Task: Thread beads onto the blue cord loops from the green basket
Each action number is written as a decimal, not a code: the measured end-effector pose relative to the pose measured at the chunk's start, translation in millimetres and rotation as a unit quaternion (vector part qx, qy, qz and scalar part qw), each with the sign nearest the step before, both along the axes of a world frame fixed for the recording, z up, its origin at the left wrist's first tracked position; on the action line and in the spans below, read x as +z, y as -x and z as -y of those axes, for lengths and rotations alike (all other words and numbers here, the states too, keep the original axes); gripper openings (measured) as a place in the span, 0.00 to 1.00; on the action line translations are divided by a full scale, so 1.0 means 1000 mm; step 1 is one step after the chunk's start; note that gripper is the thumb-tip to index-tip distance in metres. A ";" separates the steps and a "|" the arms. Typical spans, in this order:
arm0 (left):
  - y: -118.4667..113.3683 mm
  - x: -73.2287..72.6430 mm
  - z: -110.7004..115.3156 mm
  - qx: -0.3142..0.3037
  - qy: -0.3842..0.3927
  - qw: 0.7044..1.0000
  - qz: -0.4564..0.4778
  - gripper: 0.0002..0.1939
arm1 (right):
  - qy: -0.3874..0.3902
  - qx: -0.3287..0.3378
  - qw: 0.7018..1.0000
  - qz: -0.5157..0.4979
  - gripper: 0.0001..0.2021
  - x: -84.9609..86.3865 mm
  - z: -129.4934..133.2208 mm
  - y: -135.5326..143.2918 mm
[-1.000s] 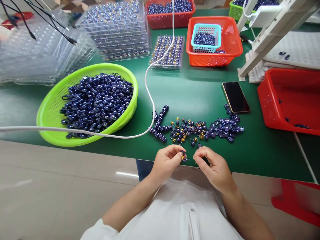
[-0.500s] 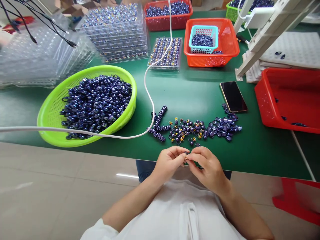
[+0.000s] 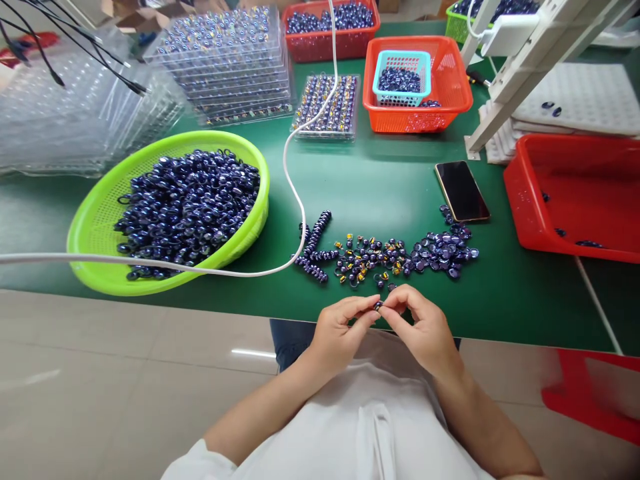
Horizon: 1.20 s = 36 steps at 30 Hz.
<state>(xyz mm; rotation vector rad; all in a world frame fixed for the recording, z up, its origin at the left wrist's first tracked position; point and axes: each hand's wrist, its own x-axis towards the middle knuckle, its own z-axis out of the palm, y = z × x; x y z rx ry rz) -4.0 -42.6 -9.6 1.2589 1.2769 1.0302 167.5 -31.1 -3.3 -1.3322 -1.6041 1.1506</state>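
Observation:
At the table's near edge, my left hand [image 3: 345, 327] and my right hand [image 3: 420, 323] meet fingertip to fingertip. Both pinch one small, shiny dark blue piece [image 3: 379, 305], which looks like a ring; the fingers partly cover it. Just beyond them lies a loose pile of dark blue ring pieces with yellow parts [image 3: 370, 259]. To its right are flat, rounded dark blue caps [image 3: 440, 253]. Stacked dark blue rings [image 3: 316, 233] lie in short rows on the left of the pile.
A green basket [image 3: 83, 230] heaped with dark blue rings stands at left, a white cable [image 3: 300, 200] crossing before it. A phone [image 3: 463, 191] and a red bin [image 3: 520, 200] are at right. Behind stand clear trays [image 3: 240, 73] and an orange basket [image 3: 455, 113].
My right hand's fingers have shifted from over the small piece to a thumb-and-finger pinch at its right side. The left hand still holds it. The whole view has shifted slightly.

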 end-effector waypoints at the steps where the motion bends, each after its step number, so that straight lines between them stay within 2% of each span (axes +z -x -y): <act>1: 0.000 -0.001 0.000 -0.002 -0.013 1.000 -0.004 0.11 | 0.023 -0.001 1.000 -0.008 0.05 -0.001 0.000 0.000; 6: 0.000 0.001 -0.001 0.007 -0.001 1.000 -0.002 0.08 | 0.085 0.004 0.995 -0.045 0.07 -0.003 -0.001 0.000; 12: 0.002 0.009 -0.006 0.008 0.109 0.991 0.079 0.08 | 0.063 0.022 0.996 -0.052 0.05 -0.003 0.001 -0.004; 15: 0.003 0.008 -0.010 0.014 0.180 0.971 0.154 0.10 | -0.015 0.031 0.999 -0.026 0.05 -0.005 0.002 -0.013; 17: 0.003 0.006 -0.013 0.019 0.209 0.958 0.196 0.11 | -0.092 0.065 0.994 0.001 0.12 -0.007 0.001 -0.019; 20: 0.002 0.006 -0.015 0.025 0.245 0.942 0.229 0.11 | -0.202 0.137 0.968 0.054 0.21 -0.007 0.000 -0.024; 24: 0.000 0.009 -0.017 0.017 0.287 0.923 0.256 0.12 | -0.310 0.151 0.930 0.129 0.19 -0.006 -0.003 -0.023; 27: 0.001 0.009 -0.016 0.003 0.284 0.926 0.247 0.13 | -0.325 0.145 0.927 0.119 0.18 -0.007 -0.003 -0.021; 33: 0.003 0.012 -0.011 0.003 0.214 0.961 0.177 0.13 | -0.268 0.053 0.960 0.065 0.18 -0.010 0.003 -0.012; 36: 0.002 0.015 -0.008 0.008 0.176 0.977 0.124 0.11 | -0.266 0.049 0.961 0.062 0.19 -0.008 0.005 -0.009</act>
